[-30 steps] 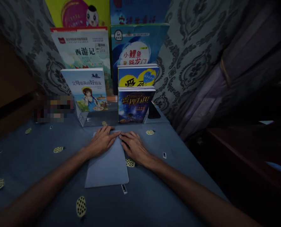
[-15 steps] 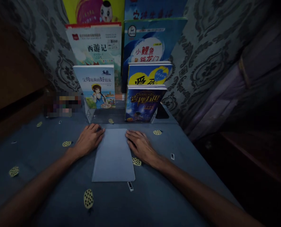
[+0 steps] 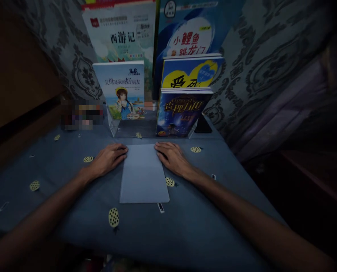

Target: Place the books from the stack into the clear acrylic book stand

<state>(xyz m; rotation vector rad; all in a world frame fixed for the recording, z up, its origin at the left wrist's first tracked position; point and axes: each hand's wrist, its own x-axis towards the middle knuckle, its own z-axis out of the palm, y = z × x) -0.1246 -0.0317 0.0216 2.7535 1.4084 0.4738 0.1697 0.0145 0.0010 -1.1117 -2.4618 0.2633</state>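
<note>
A plain pale notebook [image 3: 144, 175] with rounded right-hand corners lies flat and closed on the table, its short edge toward me. My left hand [image 3: 110, 158] rests at its upper left corner, palm down, fingers stretched out with the tips at the edge. At the upper right corner lies my right hand [image 3: 172, 156], also palm down, its fingers extended and touching the edge. Neither hand is wrapped round anything. Just beyond the notebook stands a clear book stand [image 3: 128, 129] with several upright books in it, among them a dark blue book [image 3: 182, 113] and a light blue book [image 3: 123, 90].
Patterned blue cloth covers the table [image 3: 80, 215]. A black phone-like object [image 3: 202, 125] lies right of the stand. Blurred-out items [image 3: 81, 114] are at the back left. Behind the books is patterned wallpaper [image 3: 247, 53], with a curtain [image 3: 281, 105] to the right.
My view has tilted downward, so the books, notebook and hands appear higher and slightly to the right. Both hands remain at the notebook's upper corners.
</note>
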